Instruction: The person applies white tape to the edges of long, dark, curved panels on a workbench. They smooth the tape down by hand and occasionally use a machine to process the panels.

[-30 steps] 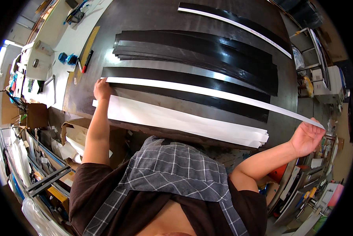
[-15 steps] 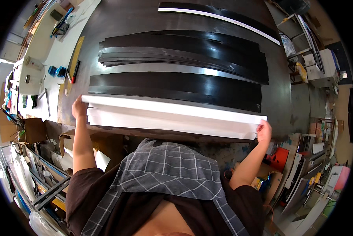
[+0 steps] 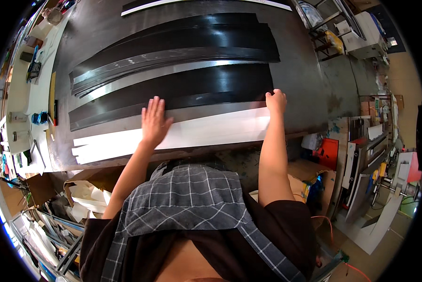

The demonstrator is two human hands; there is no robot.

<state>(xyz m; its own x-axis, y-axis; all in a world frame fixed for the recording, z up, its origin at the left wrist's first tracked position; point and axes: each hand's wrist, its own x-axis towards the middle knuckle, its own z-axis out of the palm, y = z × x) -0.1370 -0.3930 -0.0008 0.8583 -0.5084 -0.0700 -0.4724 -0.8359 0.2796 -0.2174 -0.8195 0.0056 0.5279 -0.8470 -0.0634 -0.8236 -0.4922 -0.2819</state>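
Observation:
Several long white strips (image 3: 211,129), like paper or thin sheet, lie along the table's near edge, overlapping and fanned at their left ends. Just beyond them is a flat black strip (image 3: 211,84). My left hand (image 3: 155,123) is open, its fingers stretched over the black strip's near edge and its palm above the white strips. At the black strip's near right corner, close to the white strips' right end, my right hand (image 3: 276,101) has its fingers closed; what they pinch is hidden.
A stack of black strips (image 3: 182,44) lies farther back on the dark table (image 3: 300,94). Beyond it, another black strip carries a white band (image 3: 159,5). A red-and-black marker (image 3: 56,113) is at the left. Cardboard boxes (image 3: 96,181) stand below the front edge.
The upper white strip, held at both ends before, now lies with the others. My left hand has let go and moved right; my right hand has moved left and away from me. The view has shifted.

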